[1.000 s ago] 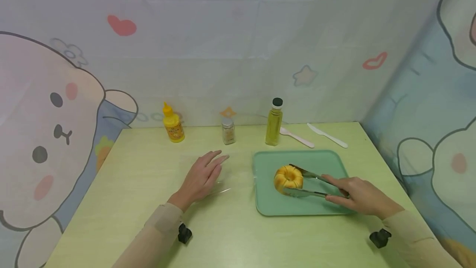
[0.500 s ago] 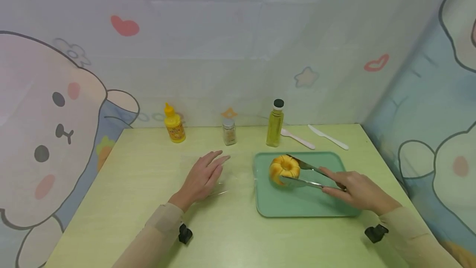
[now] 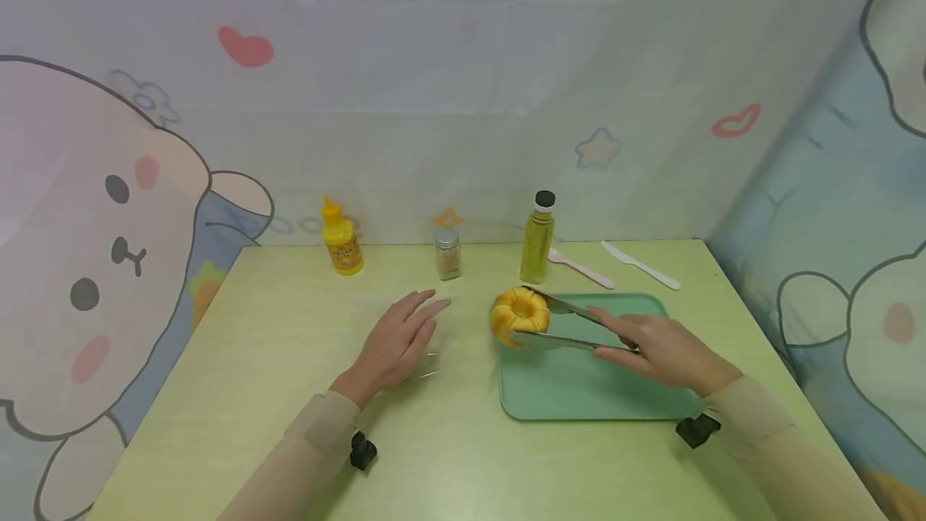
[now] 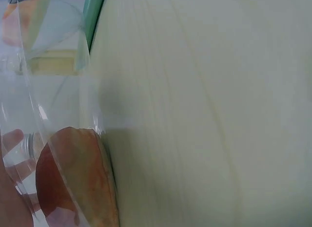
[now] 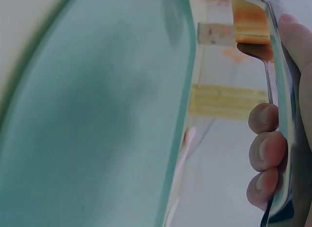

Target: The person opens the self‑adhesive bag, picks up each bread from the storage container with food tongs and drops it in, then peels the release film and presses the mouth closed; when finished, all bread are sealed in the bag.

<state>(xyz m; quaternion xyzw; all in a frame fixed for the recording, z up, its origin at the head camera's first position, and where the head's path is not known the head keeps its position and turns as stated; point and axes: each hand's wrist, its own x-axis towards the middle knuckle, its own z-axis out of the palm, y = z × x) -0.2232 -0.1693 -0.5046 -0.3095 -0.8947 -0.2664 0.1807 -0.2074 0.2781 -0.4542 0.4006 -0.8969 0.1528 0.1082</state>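
Observation:
My right hand [image 3: 654, 348] grips metal tongs [image 3: 579, 312], whose arms pinch a golden ring-shaped bread [image 3: 519, 313]. That bread is over the left edge of the green tray [image 3: 600, 392]. In the right wrist view the fingers curl round the tongs [image 5: 287, 139], with the bread [image 5: 251, 25] at their far end. My left hand [image 3: 394, 344] holds the raised upper layer of a clear plastic bag [image 3: 430, 364] left of the tray. Inside the bag, in the left wrist view, lies a brown rounded bread-like piece [image 4: 73, 173], hidden under the hand in the head view.
Along the back stand a yellow squeeze bottle [image 3: 343, 248], a small spice jar [image 3: 448, 254] and an oil bottle [image 3: 537, 244]. A pink plastic fork [image 3: 586, 272] and a white plastic knife [image 3: 640, 265] lie behind the tray. A printed cloth wall [image 3: 434, 87] rises behind the table.
My right hand has carried the ring-shaped bread in the tongs left and slightly back, from over the tray's middle to its left edge. The left hand has stayed in place.

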